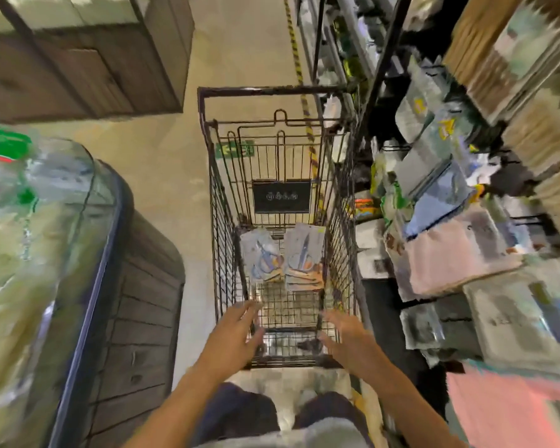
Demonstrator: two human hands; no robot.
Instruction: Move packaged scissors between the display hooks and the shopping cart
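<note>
Down in the basket of the shopping cart lie the packaged scissors, two loose stacks side by side against the far half of the wire floor, just near of the dark sign panel on the cart's far wall. We read them as flat, pale cards under clear plastic, each showing a pair of scissors with blue-grey blades and orange-tinted handles; the right stack looks thicker, its cards fanned at the near edge, while the left one sits a little askew. Lying flat like this they cannot slide through the wire, which is probably why they were laid down rather than stood on end. Our left hand and right hand reach out over the near end of the basket, well apart, fingers straight and spread, holding nothing; they hover near the near rim, though blur keeps us from saying whether either touches the wire. We judge that they are heading for the stacks. To the right, close against the cart, the display rack is crowded with hanging packets, so the cart seems parked beside it to keep each carry short. Which hooks are meant for the scissors we cannot tell.
</note>
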